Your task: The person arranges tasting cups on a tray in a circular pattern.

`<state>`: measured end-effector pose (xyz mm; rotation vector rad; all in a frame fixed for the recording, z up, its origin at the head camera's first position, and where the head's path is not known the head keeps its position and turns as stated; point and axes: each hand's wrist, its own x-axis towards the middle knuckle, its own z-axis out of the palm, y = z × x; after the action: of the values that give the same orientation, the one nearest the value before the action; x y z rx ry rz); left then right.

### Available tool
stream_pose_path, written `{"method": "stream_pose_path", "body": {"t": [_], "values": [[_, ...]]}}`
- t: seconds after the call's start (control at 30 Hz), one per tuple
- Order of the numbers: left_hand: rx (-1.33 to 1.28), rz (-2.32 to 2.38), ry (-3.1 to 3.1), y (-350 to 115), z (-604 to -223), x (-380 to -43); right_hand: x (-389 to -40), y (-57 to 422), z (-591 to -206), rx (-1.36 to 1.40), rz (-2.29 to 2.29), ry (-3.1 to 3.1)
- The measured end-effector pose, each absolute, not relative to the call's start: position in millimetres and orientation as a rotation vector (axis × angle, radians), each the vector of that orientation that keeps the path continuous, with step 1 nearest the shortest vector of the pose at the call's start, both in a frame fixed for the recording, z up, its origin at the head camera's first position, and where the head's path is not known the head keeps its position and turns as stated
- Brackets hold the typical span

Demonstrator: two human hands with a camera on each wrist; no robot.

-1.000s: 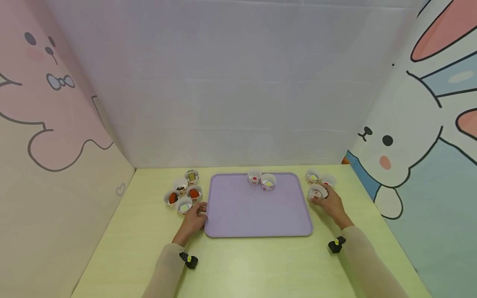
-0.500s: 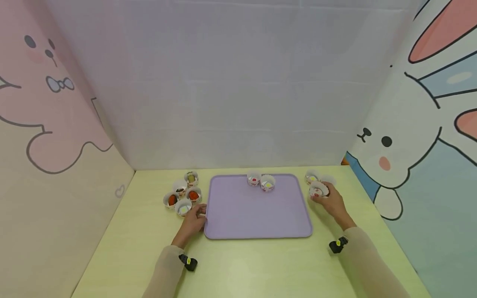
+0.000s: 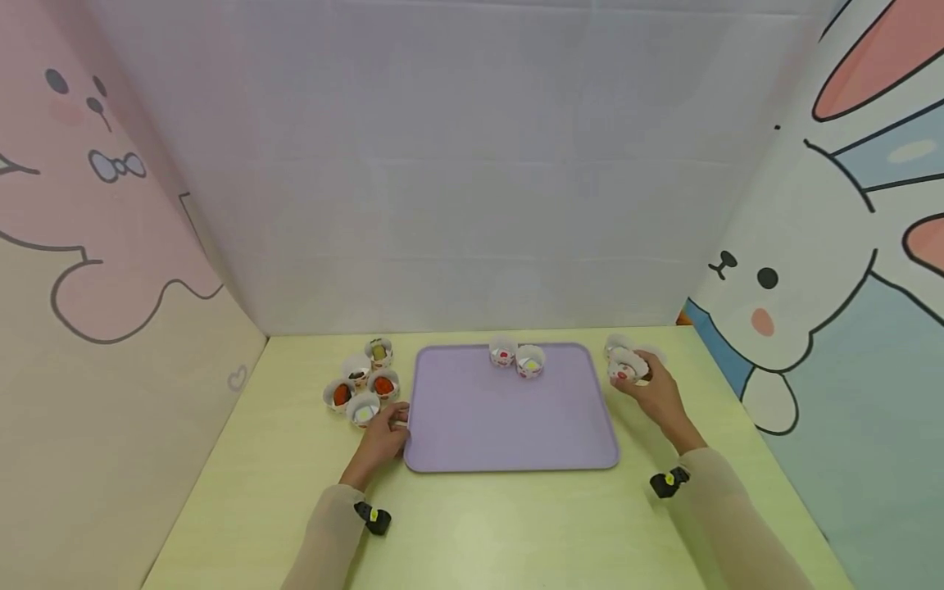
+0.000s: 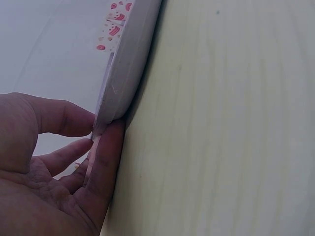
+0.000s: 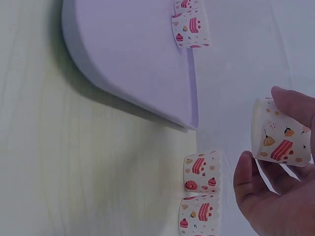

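The left hand [image 3: 382, 437] pinched the purple tray [image 3: 509, 422] by its edge near nine o'clock, seemingly to steady it, while the right hand [image 3: 659, 401], toward two o'clock, pinched a paper cup [image 3: 625, 368] by its sides, presumably keeping its mouth uncovered.

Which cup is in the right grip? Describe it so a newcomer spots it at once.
Find the lilac tray, then the right grip past its right edge. It holds a white, red-printed cup. This one is raised; its two neighbours stand on the table.
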<state>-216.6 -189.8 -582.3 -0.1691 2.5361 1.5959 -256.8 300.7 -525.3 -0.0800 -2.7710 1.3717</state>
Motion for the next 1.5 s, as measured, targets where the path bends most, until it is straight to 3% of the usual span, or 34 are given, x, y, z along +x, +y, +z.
{"method": "stream_pose_path", "body": {"t": [0.67,1.5], "values": [[-0.184,1.585,2.54,-189.6,-584.4,-217.6,-254.8,271.2,-506.0,0.03,1.476,-2.743],[-0.19,1.596,2.534,-188.9,-584.8,-217.0,-262.7,221.5,-529.2,0.011,1.455,-2.768]]}}
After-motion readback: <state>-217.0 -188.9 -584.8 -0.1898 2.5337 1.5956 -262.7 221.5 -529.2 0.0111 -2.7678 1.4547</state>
